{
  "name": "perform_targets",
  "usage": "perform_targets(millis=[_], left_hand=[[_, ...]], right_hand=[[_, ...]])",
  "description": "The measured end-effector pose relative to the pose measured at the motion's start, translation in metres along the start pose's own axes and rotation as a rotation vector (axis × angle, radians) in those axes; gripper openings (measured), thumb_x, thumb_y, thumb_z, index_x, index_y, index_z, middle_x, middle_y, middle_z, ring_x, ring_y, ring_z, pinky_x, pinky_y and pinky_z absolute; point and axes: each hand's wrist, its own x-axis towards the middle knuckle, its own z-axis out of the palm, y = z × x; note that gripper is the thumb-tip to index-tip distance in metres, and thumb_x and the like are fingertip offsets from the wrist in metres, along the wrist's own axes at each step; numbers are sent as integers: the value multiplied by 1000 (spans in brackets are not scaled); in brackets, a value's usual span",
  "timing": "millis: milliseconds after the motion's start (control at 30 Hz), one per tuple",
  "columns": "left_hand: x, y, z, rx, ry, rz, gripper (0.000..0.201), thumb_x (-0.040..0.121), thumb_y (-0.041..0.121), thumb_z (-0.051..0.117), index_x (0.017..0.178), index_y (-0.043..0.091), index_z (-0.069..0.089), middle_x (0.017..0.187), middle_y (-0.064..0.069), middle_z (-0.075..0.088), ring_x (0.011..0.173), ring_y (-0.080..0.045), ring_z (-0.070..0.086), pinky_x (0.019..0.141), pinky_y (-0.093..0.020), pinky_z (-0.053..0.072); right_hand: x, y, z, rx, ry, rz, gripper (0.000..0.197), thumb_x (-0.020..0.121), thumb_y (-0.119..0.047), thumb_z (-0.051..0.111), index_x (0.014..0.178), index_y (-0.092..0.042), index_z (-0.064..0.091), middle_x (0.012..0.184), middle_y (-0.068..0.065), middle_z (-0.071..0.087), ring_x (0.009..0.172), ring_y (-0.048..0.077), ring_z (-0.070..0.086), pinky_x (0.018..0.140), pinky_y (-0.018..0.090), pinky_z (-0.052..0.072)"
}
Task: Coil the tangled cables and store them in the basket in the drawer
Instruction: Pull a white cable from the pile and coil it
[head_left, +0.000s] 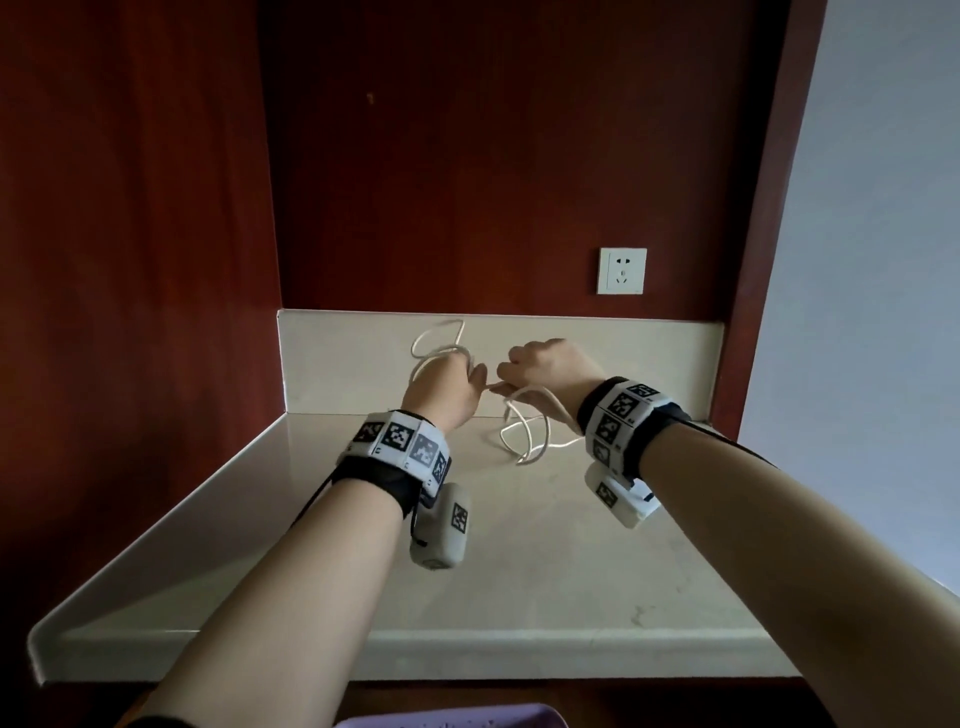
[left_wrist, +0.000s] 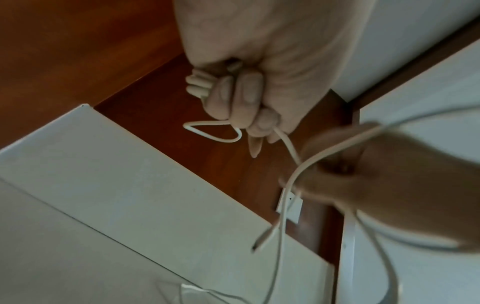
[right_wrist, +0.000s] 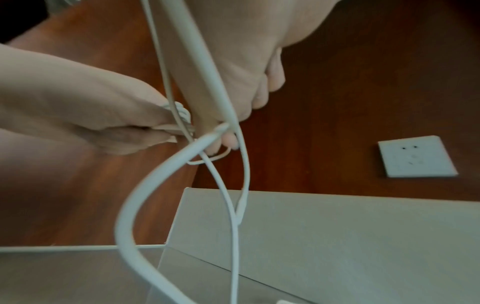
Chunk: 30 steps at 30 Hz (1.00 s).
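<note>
Both hands worked above the counter (head_left: 519, 571) — the left hand (head_left: 449, 387) clenched round several gathered loops of white cable (head_left: 524, 436), the right hand (head_left: 545, 364) pinching the loose run. Coiling looked partly done — slack lay below, and storing remained.

Both forearms reach forward from the bottom of the frame and meet near its middle, each wrist wearing a marker band. The left hand (head_left: 451, 384) is a closed fist (fingers curled round a bundle of cable (left_wrist: 198, 85)); the right hand (head_left: 545, 364) pinches a strand just beside it
</note>
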Motion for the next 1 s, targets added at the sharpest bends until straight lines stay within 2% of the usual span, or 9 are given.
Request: perform_targets(millis=[133,333,433,533,633,767,833,900,1000], left_hand=[[4,6,-7,-1,168,-22,23,99,21,43,84,5,52,88,-8,53,84,-24,54,70,-29,39],[21,-24,-45,-227,414,-367,26,97,17,45,102,-5,58,114,-25,61,107,-38,56,85,-36,40],[20,-28,-44,-228,363,-425,23,96,15,43,94,-4,58,108,-26,62,101,-39,58,80,-38,41],[11,-19,-25,-184,321,-443,25,96,16,44,98,-4,59,106,-21,63,101,-37,59,80,-37,42],[2,-23,-6,-33,4,-449,16,92,10,48,93,1,62,98,-13,69,94,-32,64,72,-33,45],[-8,-27,1,-26,-297,-428,11,91,6,44,83,5,51,68,-11,61,58,-24,59,50,-24,40],[-6,-22,-2,-214,-179,-455,20,92,9,43,72,7,45,54,-7,49,44,-21,45,41,-22,32],[-1,-15,-8,-435,32,-485,24,94,12,44,70,9,43,57,-6,45,46,-20,42,40,-22,34],[5,1,-20,-697,303,-406,16,96,17,45,88,6,54,73,-9,56,51,-19,45,38,-20,36]], right_hand=[[-21,18,-3,12,-341,319,29,98,-34,41,96,-15,62,95,7,66,90,27,63,72,30,43],[-101,58,14,8,-675,837,29,94,-33,48,110,-13,63,108,5,64,102,25,62,72,27,42],[-122,70,17,106,-570,1162,31,90,-30,57,107,-5,64,96,10,62,94,29,63,75,31,50],[-114,73,17,402,-408,1427,39,84,-16,66,118,1,57,114,16,61,107,32,60,76,31,52],[-96,78,6,758,-18,1560,36,90,-3,53,125,5,52,127,20,56,116,34,55,84,33,50],[-57,75,-8,462,195,1324,29,90,4,40,112,3,59,114,25,59,107,38,56,78,35,42],[-31,66,-14,404,323,953,32,83,12,38,103,2,62,111,24,60,105,37,57,77,33,41],[-6,57,-16,367,352,559,32,83,13,43,102,3,66,122,22,58,118,35,52,97,37,41],[22,42,-25,561,231,427,22,90,2,52,102,-3,70,109,17,64,106,31,59,94,32,43]])
